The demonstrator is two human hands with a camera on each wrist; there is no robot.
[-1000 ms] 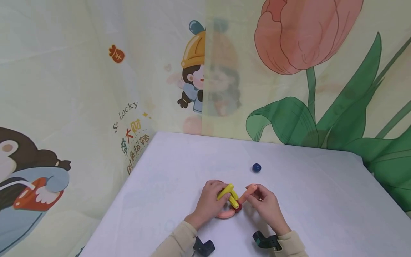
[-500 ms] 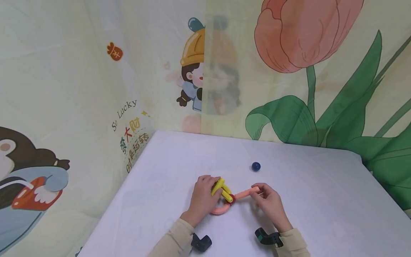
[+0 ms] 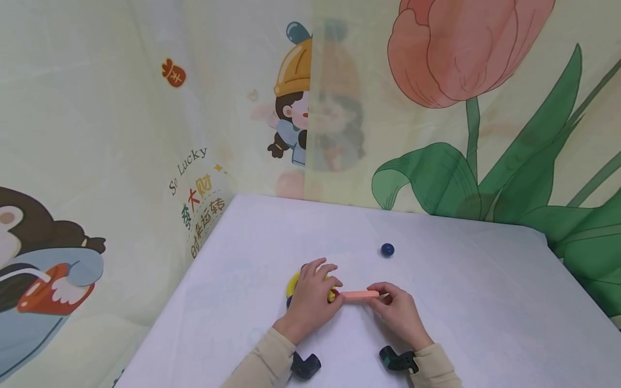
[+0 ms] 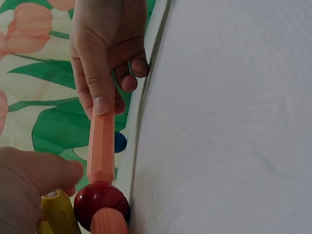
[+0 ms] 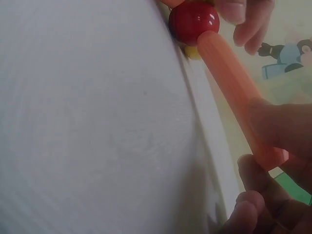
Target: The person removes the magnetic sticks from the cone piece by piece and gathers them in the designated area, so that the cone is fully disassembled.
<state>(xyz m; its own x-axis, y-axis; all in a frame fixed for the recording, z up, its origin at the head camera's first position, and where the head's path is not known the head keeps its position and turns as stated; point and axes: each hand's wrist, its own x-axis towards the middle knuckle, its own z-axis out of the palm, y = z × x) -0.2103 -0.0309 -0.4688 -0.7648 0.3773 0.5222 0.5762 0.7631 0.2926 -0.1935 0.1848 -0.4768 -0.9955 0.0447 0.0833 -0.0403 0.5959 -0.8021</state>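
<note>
Thumb and fingers of my right hand (image 3: 398, 311) pinch the far end of a straight orange magnetic rod (image 3: 360, 295). Its other end meets a shiny red ball (image 4: 97, 202) in the left wrist view. A second orange rod (image 4: 110, 222) also touches that ball, and a yellow rod (image 4: 61, 213) with a metal disc in its end stands beside it. My left hand (image 3: 312, 302) lies over the built piece, fingers spread and fairly straight, hiding much of it. Curved yellow (image 3: 293, 284) and a bit of dark blue (image 3: 289, 303) show past its left side.
A loose dark blue ball (image 3: 387, 250) sits on the white table (image 3: 485, 291) beyond my hands. Black wrist devices (image 3: 306, 366) hang at both sleeves. Printed curtains (image 3: 427, 178) stand behind and left of the table.
The orange rod in my right hand has swung from slanting to nearly level. My left hand has let go of the yellow rods it gripped and spread its fingers over the piece, which has turned.
</note>
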